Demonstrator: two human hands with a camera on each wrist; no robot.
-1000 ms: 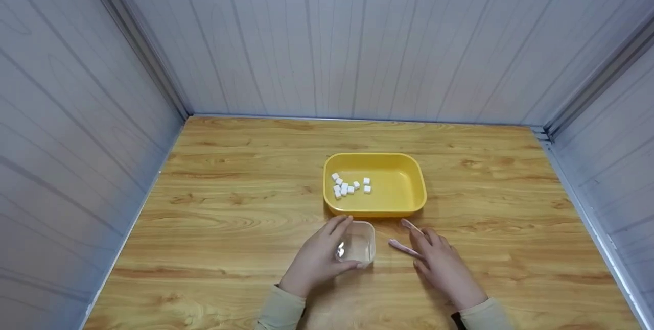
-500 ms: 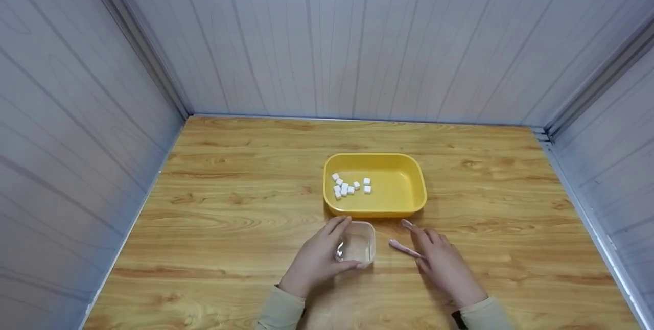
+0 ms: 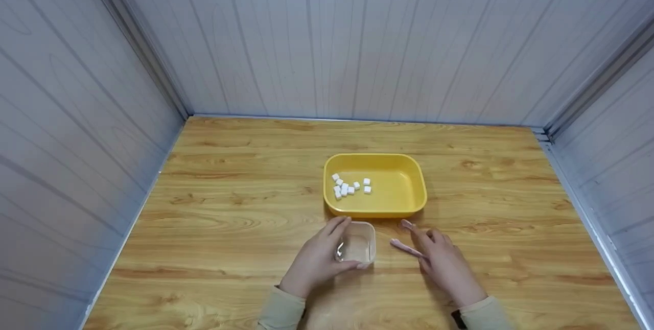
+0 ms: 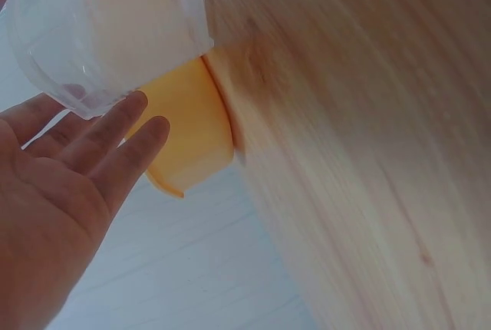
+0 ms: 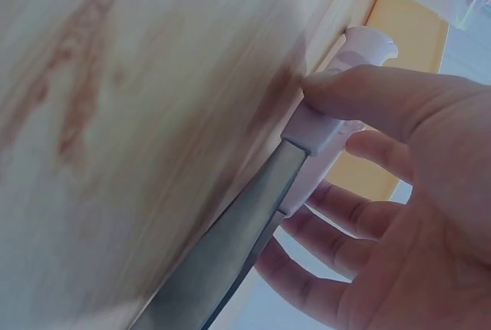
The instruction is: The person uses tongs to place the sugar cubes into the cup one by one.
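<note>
Around the left side of a small clear plastic container [image 3: 364,249] my left hand [image 3: 318,259] holds it, thumb near the front corner and fingers at the back. The left wrist view shows the container [image 4: 123,23] above spread fingertips. My right hand [image 3: 448,268] pinches a pair of tongs [image 3: 405,247] with pale pink ends, their two tips apart and pointing left toward the container. In the right wrist view the thumb presses one pink part of the tongs [image 5: 311,127], fingers lie along the other side, and metal arms run back toward the camera.
Just behind the container stands a yellow tray [image 3: 378,214]. Several small white cubes [image 3: 344,190] lie in its left half. A wood-grain table [image 3: 245,182] carries everything, with pale panel walls [image 3: 327,39] at the back and both sides.
The tongs and right fingers have shifted very slightly, with the tips a little nearer each other. The left hand, container, tray and cubes have stayed in place.
</note>
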